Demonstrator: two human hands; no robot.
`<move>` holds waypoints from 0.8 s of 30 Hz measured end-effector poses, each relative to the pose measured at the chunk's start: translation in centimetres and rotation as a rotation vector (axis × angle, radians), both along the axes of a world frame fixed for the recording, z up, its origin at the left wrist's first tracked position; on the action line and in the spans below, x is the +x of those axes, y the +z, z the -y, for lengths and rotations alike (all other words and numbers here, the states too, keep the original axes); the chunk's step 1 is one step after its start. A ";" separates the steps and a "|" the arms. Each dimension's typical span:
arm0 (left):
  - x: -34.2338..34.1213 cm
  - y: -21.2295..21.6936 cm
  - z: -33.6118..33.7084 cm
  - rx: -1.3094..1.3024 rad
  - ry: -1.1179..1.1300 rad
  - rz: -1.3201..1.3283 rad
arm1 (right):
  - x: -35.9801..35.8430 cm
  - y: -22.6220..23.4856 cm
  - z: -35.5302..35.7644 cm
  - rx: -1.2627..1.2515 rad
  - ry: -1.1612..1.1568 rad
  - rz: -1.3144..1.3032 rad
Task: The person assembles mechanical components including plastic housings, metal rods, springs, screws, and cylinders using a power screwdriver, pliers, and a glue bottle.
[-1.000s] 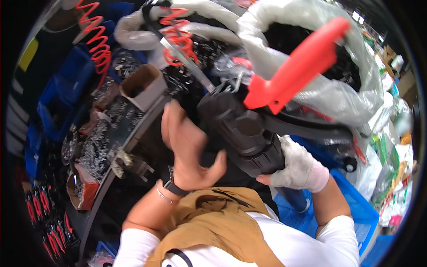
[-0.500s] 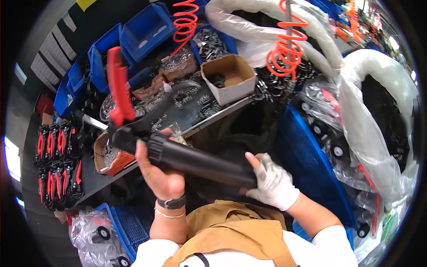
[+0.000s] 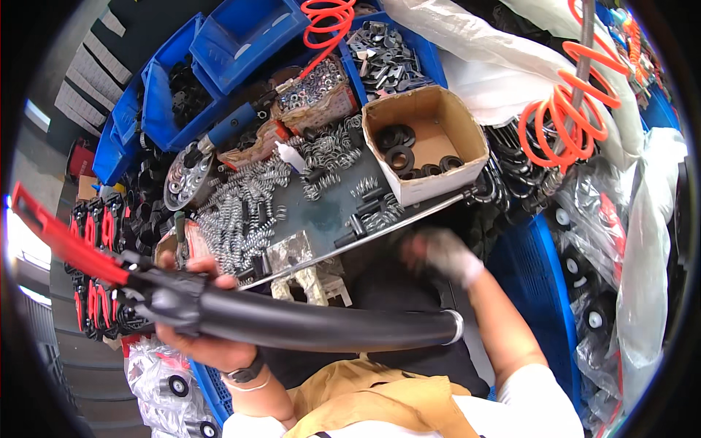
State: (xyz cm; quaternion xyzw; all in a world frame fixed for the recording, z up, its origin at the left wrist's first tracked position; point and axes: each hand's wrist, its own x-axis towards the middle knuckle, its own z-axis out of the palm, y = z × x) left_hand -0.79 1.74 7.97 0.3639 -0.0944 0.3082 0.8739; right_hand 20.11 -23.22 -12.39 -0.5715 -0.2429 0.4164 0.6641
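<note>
A long black tube (image 3: 328,321) with a black clamp-like head and a red lever (image 3: 66,237) lies crosswise in front of me. My left hand (image 3: 212,352), bare and wearing a dark wristband, is wrapped round its head end, partly hidden behind it. The tube's far right end shows a pale ring and hangs free. My right hand (image 3: 445,255), in a whitish glove, is apart from the tube, near the bench's front edge below a cardboard box (image 3: 442,188). Motion smears its fingers, and whether it holds anything cannot be made out.
On the dark bench (image 3: 314,215) lie many coil springs (image 3: 241,208), a round dish of washers (image 3: 191,179) and a blue-handled tool (image 3: 234,125). Blue bins (image 3: 244,36) stand behind. Red coiled hoses (image 3: 562,120) hang down. A blue crate (image 3: 540,292) is at right.
My right hand has let go of the tube and moved up toward the bench edge. My left hand has brought the tube left and lower, and the red lever now points left.
</note>
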 end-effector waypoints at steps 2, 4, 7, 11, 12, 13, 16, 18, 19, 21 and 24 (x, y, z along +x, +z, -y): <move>-0.2 0.3 -0.4 -0.052 0.124 -0.024 | 9.6 -15.7 -0.3 -1.060 -0.283 1.162; -0.6 -0.5 -1.9 -0.093 0.126 -0.066 | 16.5 -27.5 1.6 -0.849 -0.821 0.884; -1.8 -0.4 -1.1 -0.146 0.178 -0.102 | 18.0 -30.6 -1.0 -0.603 -0.831 0.725; -3.1 -0.2 -2.1 -0.063 0.213 -0.147 | 17.5 -32.8 -0.6 -0.199 -0.873 0.411; -2.9 0.0 -2.3 -0.067 0.210 -0.127 | 17.2 -32.8 0.3 -0.108 -0.890 0.337; -2.8 -0.3 -2.6 -0.079 0.196 -0.130 | 16.8 -32.7 1.6 -0.020 -0.913 0.268; -1.7 -0.5 -2.7 -0.119 0.206 -0.065 | 14.5 -29.7 4.9 -0.314 -0.858 0.246; -3.3 -0.1 -3.2 -0.088 0.221 -0.046 | 6.5 -17.8 0.1 -0.265 -0.835 0.082; -4.5 0.0 -3.8 -0.077 0.194 -0.027 | 2.4 -10.3 -1.1 -0.105 -0.775 -0.418; -2.4 -0.7 -3.9 -0.134 0.072 -0.005 | -2.1 -4.6 4.6 -0.106 -0.711 -0.539; -2.6 -0.2 -4.1 -0.119 -0.012 -0.019 | -7.5 -1.0 8.7 0.119 -0.642 -0.659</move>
